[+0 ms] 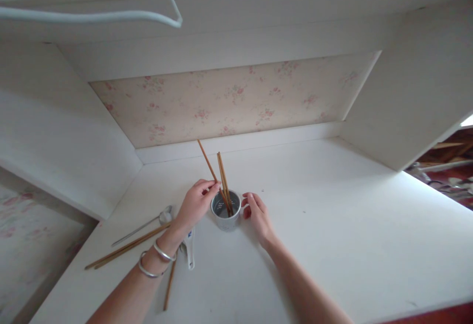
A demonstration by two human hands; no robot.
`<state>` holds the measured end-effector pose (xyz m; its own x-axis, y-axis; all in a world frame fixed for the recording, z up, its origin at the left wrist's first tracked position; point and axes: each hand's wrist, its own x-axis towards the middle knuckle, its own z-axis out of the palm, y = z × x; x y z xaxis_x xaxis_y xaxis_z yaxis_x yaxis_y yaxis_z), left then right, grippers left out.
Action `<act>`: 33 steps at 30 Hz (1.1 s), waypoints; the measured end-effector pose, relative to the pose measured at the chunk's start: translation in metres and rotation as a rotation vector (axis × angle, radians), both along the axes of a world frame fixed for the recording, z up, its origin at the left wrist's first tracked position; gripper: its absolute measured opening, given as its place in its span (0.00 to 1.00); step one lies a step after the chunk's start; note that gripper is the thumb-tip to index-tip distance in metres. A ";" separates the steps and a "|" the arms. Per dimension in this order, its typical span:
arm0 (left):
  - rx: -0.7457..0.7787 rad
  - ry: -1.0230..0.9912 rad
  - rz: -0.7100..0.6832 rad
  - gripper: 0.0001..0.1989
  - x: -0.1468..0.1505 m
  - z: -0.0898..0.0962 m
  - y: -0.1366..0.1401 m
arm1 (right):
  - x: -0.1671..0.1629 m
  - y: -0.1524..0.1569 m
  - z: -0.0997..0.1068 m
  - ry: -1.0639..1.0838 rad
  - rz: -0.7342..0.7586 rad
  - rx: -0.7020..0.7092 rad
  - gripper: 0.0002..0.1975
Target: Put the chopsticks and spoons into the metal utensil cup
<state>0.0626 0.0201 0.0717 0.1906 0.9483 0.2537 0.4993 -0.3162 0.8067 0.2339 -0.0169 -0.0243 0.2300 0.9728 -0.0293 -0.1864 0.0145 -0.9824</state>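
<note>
My left hand (198,201) pinches a wooden chopstick (207,160) between thumb and fingers. Its lower end slants into a grey perforated utensil cup (226,223). A few more chopsticks (222,171) stand upright in the cup, leaning a little. Just right of the cup is my right hand (257,215), its fingers loosely curled and apart with nothing in them; the fingertips are close to the rim, and I cannot tell whether they touch. Two long chopsticks (127,249) lie on the counter left of my left wrist, partly hidden by it.
On the white counter (332,225) lie a thin metal utensil (142,228), a white spoon (189,252) and another chopstick (169,284) by my left forearm. Side panels flank the counter, and a cabinet with a white rail (111,17) hangs overhead.
</note>
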 end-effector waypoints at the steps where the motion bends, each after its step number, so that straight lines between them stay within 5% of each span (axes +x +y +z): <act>1: 0.005 0.018 -0.012 0.17 0.000 -0.002 0.000 | 0.000 0.000 0.000 -0.001 0.000 -0.003 0.20; 19: 0.016 0.224 -0.095 0.17 -0.006 -0.018 0.007 | 0.000 0.004 -0.005 -0.049 0.003 -0.015 0.20; 33: -0.024 0.085 -0.001 0.17 -0.009 -0.017 -0.003 | 0.000 0.004 -0.005 -0.047 0.015 -0.020 0.20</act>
<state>0.0532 0.0171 0.0552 0.2110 0.9538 0.2137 0.5663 -0.2975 0.7687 0.2341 -0.0128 -0.0294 0.2165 0.9755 -0.0382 -0.1398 -0.0077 -0.9901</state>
